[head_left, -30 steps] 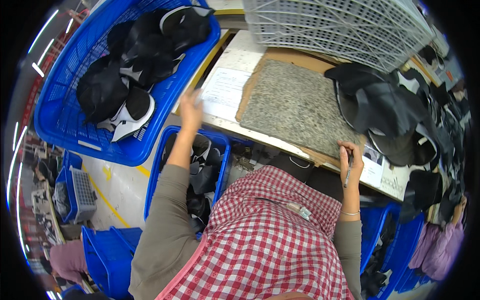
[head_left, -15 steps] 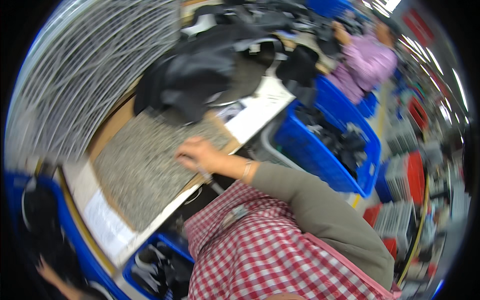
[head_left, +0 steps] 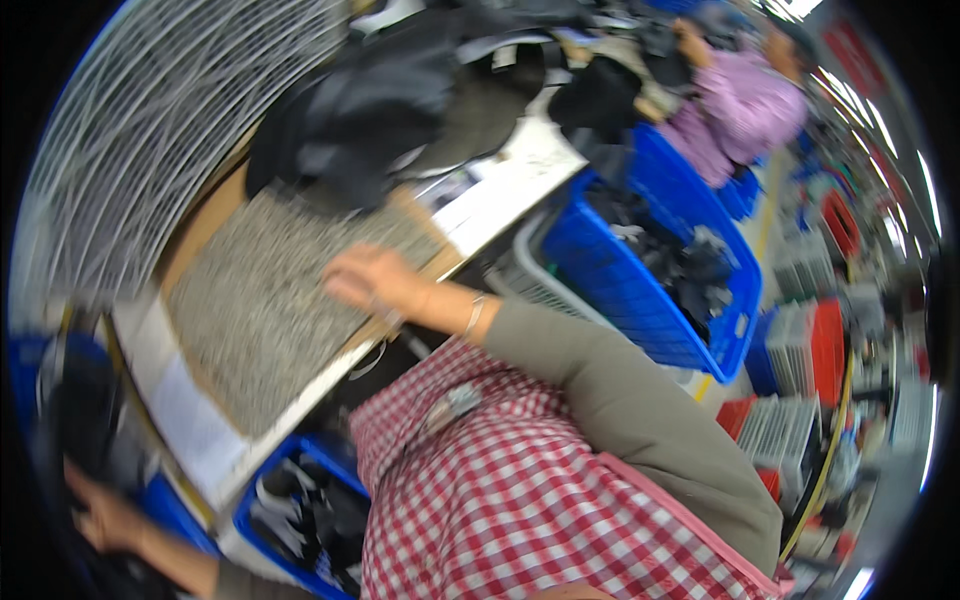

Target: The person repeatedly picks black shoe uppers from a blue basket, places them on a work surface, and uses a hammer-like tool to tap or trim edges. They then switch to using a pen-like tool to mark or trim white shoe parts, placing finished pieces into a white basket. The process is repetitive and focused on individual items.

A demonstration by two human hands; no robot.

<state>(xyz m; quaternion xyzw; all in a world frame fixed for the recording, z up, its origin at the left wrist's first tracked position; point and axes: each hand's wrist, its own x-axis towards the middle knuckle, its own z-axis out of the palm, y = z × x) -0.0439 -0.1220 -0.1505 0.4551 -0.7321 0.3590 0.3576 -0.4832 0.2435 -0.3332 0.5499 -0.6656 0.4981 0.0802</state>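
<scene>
At the far lower left, my left hand (head_left: 100, 515) reaches in among black pieces of material (head_left: 85, 400) at a blue crate (head_left: 180, 512). Blur and the dark rim hide its fingertips, so I cannot tell whether it grips a piece. My right hand (head_left: 375, 280) is over a grey, rough-textured mat (head_left: 270, 310) on the worktable, near its front edge. Its fingers are curled, and a small light item shows by the palm, too blurred to name. A large pile of black sheet material (head_left: 380, 110) covers the far part of the table.
A white wire rack (head_left: 200, 130) stands on the table's left. Paper (head_left: 205, 425) lies at its near corner. Blue crates of black pieces stand below (head_left: 300, 450) and right (head_left: 740, 330). A co-worker in a pink top (head_left: 750, 110) handles dark pieces at the far right.
My left hand has come further into view, up among the black pieces at the left. My right hand stays over the mat. The whole view has shifted slightly.
</scene>
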